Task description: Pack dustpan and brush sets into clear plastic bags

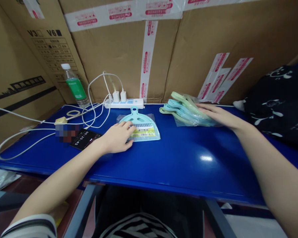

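Note:
A light-blue mini dustpan (150, 132) with a grey-bristled brush lies in a clear plastic bag in the middle of the blue table, its handle pointing to the back. My left hand (119, 136) rests on the left part of this pack, fingers bent a little and spread, thumb apart. To the right, a stack of bagged dustpans (185, 110) in pale green and light blue lies with handles toward the left. My right hand (217, 115) touches the top right of the stack with outstretched fingers; the fingertips are partly hidden against the plastic.
A white power strip (136, 103) with chargers and looping cables stands along the back. At the left are a green-labelled bottle (75, 87) and a phone (83, 138) showing a timer. Cardboard (119, 49) walls the back; a dark patterned cloth item (278, 102) sits at the right.

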A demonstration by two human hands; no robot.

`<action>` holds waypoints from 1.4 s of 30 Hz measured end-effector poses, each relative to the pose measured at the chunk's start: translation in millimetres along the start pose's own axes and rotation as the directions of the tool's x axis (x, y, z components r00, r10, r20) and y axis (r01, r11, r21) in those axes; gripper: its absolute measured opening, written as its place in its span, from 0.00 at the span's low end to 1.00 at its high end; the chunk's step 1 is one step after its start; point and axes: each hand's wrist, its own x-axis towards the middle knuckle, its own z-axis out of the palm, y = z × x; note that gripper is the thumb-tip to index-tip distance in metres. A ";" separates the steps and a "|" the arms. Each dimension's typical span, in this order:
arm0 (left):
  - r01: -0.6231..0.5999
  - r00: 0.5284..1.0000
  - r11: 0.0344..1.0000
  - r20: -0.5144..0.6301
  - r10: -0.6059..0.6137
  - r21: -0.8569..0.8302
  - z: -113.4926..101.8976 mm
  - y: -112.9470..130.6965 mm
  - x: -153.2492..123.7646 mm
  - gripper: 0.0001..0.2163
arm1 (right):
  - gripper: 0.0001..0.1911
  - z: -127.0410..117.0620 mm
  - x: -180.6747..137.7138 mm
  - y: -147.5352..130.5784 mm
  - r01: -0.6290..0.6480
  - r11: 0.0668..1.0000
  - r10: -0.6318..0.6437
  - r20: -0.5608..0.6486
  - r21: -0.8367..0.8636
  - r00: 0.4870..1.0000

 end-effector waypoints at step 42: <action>0.067 0.997 0.997 -0.025 -0.067 0.024 11.3 -17.5 -2.3 0.25 | 0.40 9.8 -10.5 -43.1 0.177 0.982 -0.156 0.232 -0.071 0.960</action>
